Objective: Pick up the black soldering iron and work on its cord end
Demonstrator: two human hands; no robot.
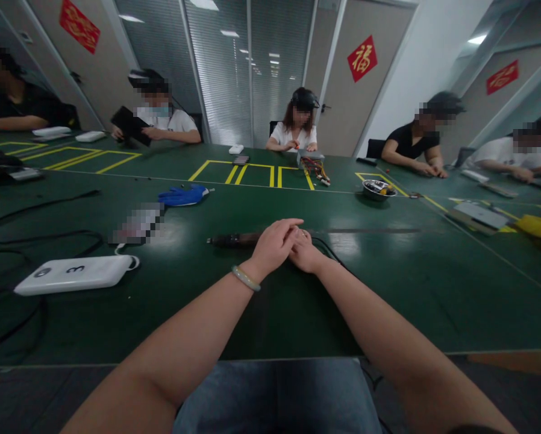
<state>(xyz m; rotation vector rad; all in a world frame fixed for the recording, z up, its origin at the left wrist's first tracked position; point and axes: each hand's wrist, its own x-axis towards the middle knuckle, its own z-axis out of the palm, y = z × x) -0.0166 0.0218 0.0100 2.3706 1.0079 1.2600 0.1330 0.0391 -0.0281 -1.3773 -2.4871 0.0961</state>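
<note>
In the head view my left hand (277, 244) lies across my right hand (305, 250), with its fingers stretched out. The fingers of my right hand look bent, and the left hand partly covers them; whatever they hold, if anything, is hidden. Both hands rest at a dark, pen-shaped electric screwdriver (237, 240) that lies flat on the green table (325, 313). Its bit end points left. Its other end disappears behind the hands, where a thin black cable (329, 248) comes out to the right. A pale bangle (246, 278) circles my left wrist.
To the left lie a white power bank (76, 275) marked 3, a blurred-out phone (139, 224), a blue glove (182, 195) and black cables (40, 235). A metal bowl (379, 190) with small parts stands right. Several people sit opposite; one handles a grey box with coloured wires (313, 163).
</note>
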